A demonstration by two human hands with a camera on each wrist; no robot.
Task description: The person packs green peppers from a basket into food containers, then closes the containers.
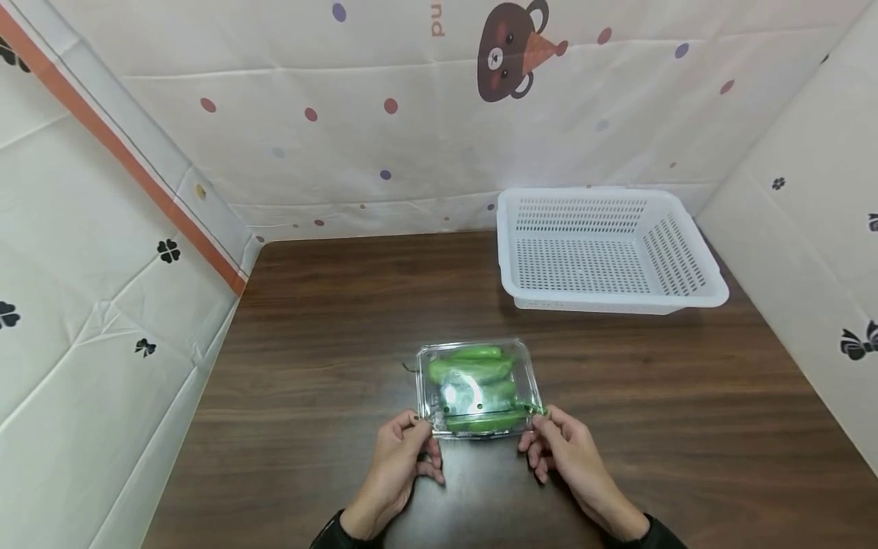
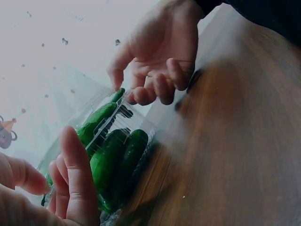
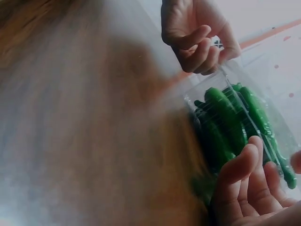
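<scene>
Clear plastic clamshell box (image 1: pixel 478 389) of green cucumbers (image 1: pixel 473 372) sitting lid-down-closed near the front middle of the dark wooden table (image 1: pixel 329 320). Left hand (image 1: pixel 401 457) at the box's near left corner, thumb and forefinger pinched on the rim there, remaining fingers curled underneath. Right hand (image 1: pixel 565 450) at the near right corner, likewise pinching the rim, other fingers curled in toward the palm. Both hands clamped on the box, one per corner, wrists resting low over the table, dark sleeves just visible at the bottom edge. In the wrist views, cucumbers lying lengthwise and stacked against each other inside the transparent walls. White perforated basket (image 1: pixel 610 252) well apart at the far right of the table, beside the patterned cloth backdrop (image 1: pixel 411 137) with a bear print.
</scene>
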